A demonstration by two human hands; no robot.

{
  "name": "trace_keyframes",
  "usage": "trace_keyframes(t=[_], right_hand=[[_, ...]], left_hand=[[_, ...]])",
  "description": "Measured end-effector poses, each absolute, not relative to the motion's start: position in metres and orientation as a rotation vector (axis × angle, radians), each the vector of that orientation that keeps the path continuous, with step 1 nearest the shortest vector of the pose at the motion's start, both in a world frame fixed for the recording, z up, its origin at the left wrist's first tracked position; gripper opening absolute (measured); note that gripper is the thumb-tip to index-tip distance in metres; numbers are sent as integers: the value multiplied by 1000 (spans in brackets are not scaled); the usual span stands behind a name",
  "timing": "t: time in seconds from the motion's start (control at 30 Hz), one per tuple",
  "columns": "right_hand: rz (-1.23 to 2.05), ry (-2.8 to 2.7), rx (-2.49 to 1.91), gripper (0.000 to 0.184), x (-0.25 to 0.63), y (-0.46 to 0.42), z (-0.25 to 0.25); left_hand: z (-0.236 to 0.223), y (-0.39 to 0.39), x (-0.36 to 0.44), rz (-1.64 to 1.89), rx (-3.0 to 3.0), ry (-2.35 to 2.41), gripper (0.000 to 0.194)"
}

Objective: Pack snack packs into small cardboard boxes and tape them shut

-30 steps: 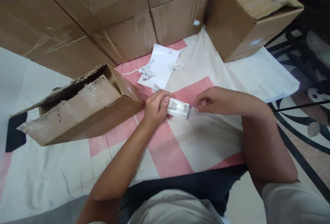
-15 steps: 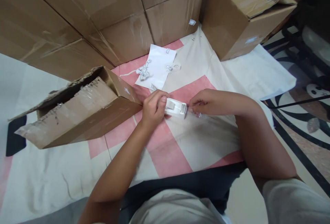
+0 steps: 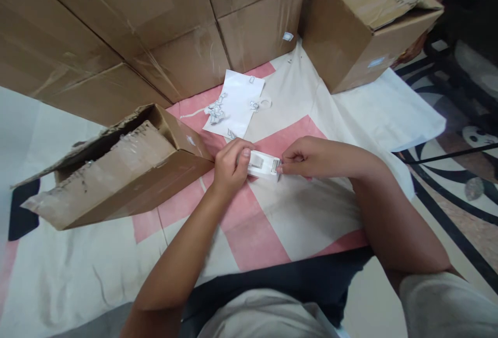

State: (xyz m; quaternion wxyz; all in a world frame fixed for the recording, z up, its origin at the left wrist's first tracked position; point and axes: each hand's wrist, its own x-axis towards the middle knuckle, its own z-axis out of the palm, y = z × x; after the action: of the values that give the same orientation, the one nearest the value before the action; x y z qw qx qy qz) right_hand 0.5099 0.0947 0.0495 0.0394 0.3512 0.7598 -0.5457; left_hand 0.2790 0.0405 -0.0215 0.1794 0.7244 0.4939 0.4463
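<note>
A white tape dispenser (image 3: 263, 165) lies on the pink and white cloth in front of me. My left hand (image 3: 230, 164) is closed round its left end, thumb on top. At the dispenser's right end, by the cutting edge, my right hand (image 3: 299, 156) is closed in a pinch, fingertips touching the edge. A clear strip of tape showed at these fingers a moment ago; now the fingers mostly hide it. Beyond the hands lies a white sheet of paper (image 3: 241, 99) with small label-like pieces (image 3: 215, 112) on its left side and a ring-shaped clear piece (image 3: 265, 103) at its right.
Stacked taped cartons (image 3: 175, 58) form a wall at the back. An open cardboard box (image 3: 136, 185) stands at my left, with a dark flat object (image 3: 23, 208) beyond it. Another carton (image 3: 342, 32) stands at the back right; part of another person shows behind it.
My right hand has moved slightly left, up against the dispenser's cutting end. The clear strip below its fingers is no longer plain to see. My left hand keeps its hold.
</note>
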Motion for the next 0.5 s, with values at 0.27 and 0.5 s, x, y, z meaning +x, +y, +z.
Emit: trace_keyframes(t=[0.27,0.5], right_hand=[[-1659,2367,1050,44,504,92,47],[-1650,2442,997,30,504,93,48]], left_hand=[[-21,40,280,1265,2050,1395,36],[-20,40,281,1271,2050,1400,36]])
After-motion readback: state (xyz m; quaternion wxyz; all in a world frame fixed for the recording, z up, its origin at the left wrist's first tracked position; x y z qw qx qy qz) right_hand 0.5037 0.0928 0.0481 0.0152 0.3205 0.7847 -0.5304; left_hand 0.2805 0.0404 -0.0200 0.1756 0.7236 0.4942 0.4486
